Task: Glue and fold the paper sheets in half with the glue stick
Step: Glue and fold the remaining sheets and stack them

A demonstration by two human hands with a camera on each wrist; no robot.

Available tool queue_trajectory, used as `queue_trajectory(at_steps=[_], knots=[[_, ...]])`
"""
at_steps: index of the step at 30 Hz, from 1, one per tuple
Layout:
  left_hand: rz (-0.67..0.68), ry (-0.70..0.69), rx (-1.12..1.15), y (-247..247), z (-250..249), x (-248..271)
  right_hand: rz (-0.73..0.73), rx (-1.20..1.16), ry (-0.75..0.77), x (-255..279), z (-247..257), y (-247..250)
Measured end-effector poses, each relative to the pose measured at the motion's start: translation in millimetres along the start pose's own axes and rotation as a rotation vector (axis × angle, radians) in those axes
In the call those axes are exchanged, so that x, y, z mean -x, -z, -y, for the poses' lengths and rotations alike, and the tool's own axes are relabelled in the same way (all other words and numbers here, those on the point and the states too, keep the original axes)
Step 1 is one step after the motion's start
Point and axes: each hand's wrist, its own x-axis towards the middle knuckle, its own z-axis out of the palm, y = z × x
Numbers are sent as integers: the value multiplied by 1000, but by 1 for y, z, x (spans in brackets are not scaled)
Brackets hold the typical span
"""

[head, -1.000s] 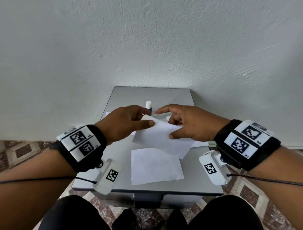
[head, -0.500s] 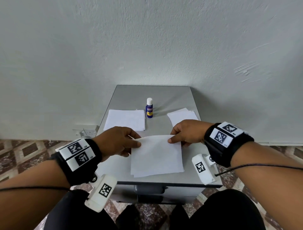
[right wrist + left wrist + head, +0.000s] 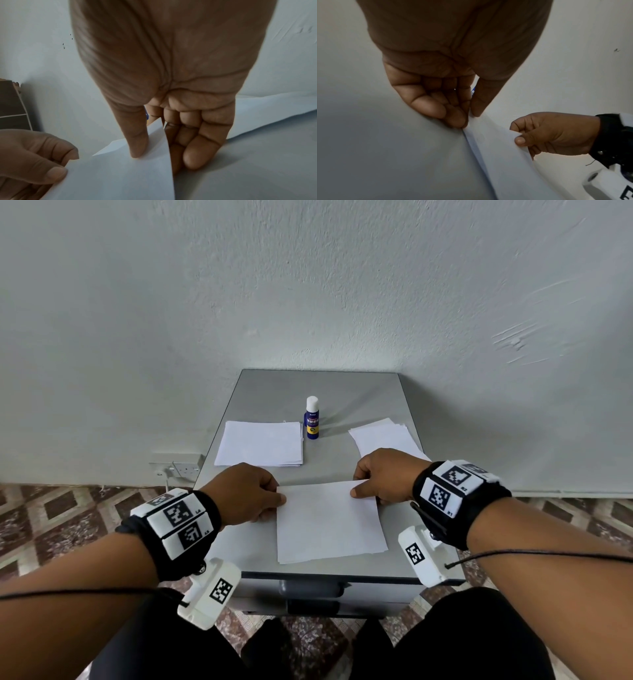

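Observation:
A white paper sheet (image 3: 329, 520) lies folded over near the front edge of the grey table (image 3: 342, 392). My left hand (image 3: 251, 496) pinches its far left corner between thumb and curled fingers, seen close in the left wrist view (image 3: 467, 120). My right hand (image 3: 380, 477) pinches the far right corner, thumb on top (image 3: 139, 143) and fingers beneath. The glue stick (image 3: 312, 418), blue with a white cap, stands upright at the table's middle back, apart from both hands.
A stack of white sheets (image 3: 260, 444) lies at the back left of the table. Another pile of paper (image 3: 383, 436) lies at the back right, partly behind my right hand. A wall socket (image 3: 178, 469) sits low on the wall at left. Patterned floor tiles surround the table.
Both hands have brought the lifted half of the sheet toward me and down onto the lower half. The hands now hold the far corners, nearer the table's front.

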Motion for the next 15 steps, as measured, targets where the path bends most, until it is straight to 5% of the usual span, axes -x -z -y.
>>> queue_trajectory(at_steps=[15], knots=[[4, -24, -194, 0, -2, -7, 0, 91, 34, 0, 4, 0]])
